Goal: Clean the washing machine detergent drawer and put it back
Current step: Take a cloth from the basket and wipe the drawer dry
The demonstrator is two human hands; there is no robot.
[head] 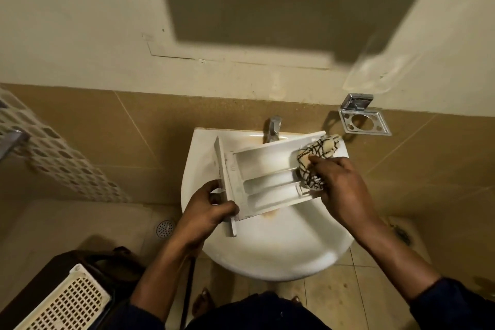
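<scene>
A white detergent drawer (263,177) with three long compartments lies tilted over the white sink (270,246), its front panel to the left. My left hand (211,209) grips the drawer's front panel end, thumb on the near side. My right hand (340,187) holds a cream cloth with black lines (317,154) and presses it into the drawer's far right end. The cloth covers the back ends of the compartments.
A chrome tap (273,128) stands behind the drawer at the sink's back edge. A chrome holder (363,118) is fixed to the wall on the right. A perforated basket (64,300) sits at the lower left, a floor drain (164,228) beside the sink.
</scene>
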